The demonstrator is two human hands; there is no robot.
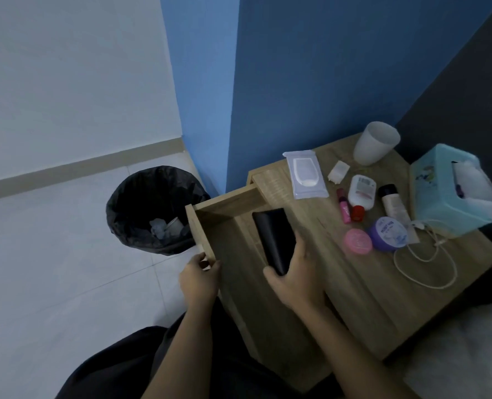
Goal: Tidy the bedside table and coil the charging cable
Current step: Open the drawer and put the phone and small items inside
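Left hand (200,279) pinches the front edge of the open drawer (227,201), fingers curled over it. Right hand (296,279) is clamped on the lower end of a black phone (275,239), holding it tilted over the drawer's right side, at about 9 o'clock of the bedside table (354,298). Likely step: stowing the phone.

The charging cable (424,266) lies uncoiled in 1 loose loop at about 4 o'clock on the tabletop. Its end runs up beside the purple jar (388,233) toward the tissue box (440,194). Nobody is touching it, so the coiling isn't started.

Clutter: wipes pack (306,174) at 11 o'clock, cup (375,142) at 12, lotion bottle (361,191) and pink jar (357,240) mid-table.

Risks:
- The phone is held only by its bottom end, so a loose grip could drop it hard into the drawer or clip the drawer wall.
- Shutting the drawer too early could pinch the right hand.
- Pulling the cable later could drag the purple jar, since they sit touching or just beside each other.
- The bin (141,203) sits at 9 o'clock, below the drawer; anything knocked off that side may land in it.
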